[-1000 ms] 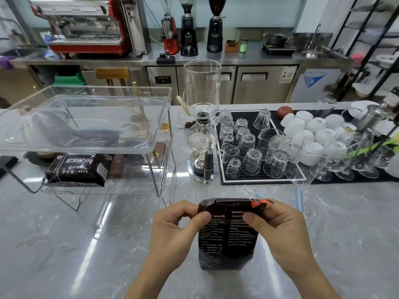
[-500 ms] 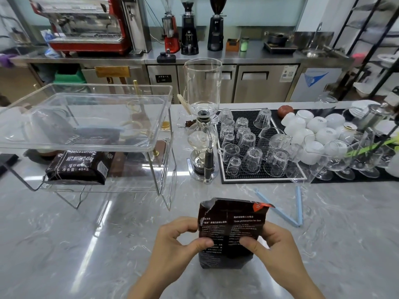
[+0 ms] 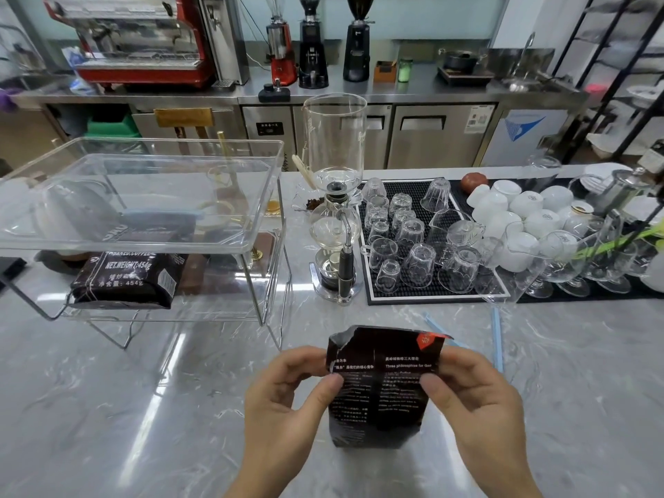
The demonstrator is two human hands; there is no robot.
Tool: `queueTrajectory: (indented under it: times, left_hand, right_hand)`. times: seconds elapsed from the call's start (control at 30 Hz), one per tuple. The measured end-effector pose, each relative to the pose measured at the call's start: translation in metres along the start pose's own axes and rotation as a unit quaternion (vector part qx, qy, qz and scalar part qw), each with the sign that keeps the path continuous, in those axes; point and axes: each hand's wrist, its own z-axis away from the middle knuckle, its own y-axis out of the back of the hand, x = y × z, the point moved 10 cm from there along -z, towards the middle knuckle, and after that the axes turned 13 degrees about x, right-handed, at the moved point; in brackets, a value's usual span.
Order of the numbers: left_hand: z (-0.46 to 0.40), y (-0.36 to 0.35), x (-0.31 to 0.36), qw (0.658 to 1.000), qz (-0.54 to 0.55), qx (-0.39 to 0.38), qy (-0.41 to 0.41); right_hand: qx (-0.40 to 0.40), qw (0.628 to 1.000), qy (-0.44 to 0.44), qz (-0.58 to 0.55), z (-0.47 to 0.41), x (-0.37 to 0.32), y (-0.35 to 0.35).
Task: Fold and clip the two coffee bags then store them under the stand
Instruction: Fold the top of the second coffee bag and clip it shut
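Standing upright on the grey marble counter (image 3: 107, 407), a black coffee bag (image 3: 381, 389) with white print sits near the front edge, its torn top open and unfolded. The left hand (image 3: 284, 400) pinches the bag's left edge, thumb on the printed face and fingers curled behind it; the right hand (image 3: 474, 400) grips the right edge the same way. Just beyond the bag, a light blue clip (image 3: 497, 339) lies on the counter, partly hidden behind the bag's upper right corner. To the left, a second black coffee bag (image 3: 125, 278) lies flat under the clear acrylic stand (image 3: 143, 195), its top end hidden by the stand's tray. A glass siphon brewer (image 3: 336, 210) stands between the stand and a black mat (image 3: 434, 298) carrying upturned glasses, with white cups (image 3: 531, 210) further right.
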Motion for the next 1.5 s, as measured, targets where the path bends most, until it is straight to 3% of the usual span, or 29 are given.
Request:
queueTrajectory:
  times: [0.17, 0.37, 0.63, 1.07, 1.33, 1.5]
  left_hand:
    - [-0.007, 0.0, 0.018, 0.999, 0.014, 0.005, -0.035]
    - [-0.008, -0.011, 0.047, 0.981, -0.077, -0.04, -0.175]
    - [-0.006, -0.011, 0.056, 0.96, -0.147, -0.041, -0.233]
    - [-0.004, -0.01, 0.047, 0.963, -0.163, -0.075, -0.199]
    - [-0.008, -0.008, 0.029, 0.984, -0.124, -0.071, -0.102]
    - [-0.006, -0.011, 0.015, 0.994, -0.072, -0.073, -0.042]
  right_hand:
    - [0.048, 0.997, 0.066, 0.004, -0.004, -0.024, 0.007]
    - [-0.01, 0.979, 0.177, 0.104, -0.001, -0.04, -0.006]
    - [-0.025, 0.969, 0.193, 0.154, 0.001, -0.05, -0.012]
    - [-0.025, 0.968, 0.186, 0.167, 0.0, -0.038, -0.007]
    - [-0.028, 0.973, 0.149, 0.175, -0.002, -0.026, -0.005]
    - [-0.034, 0.988, 0.089, 0.122, -0.003, -0.013, -0.007]
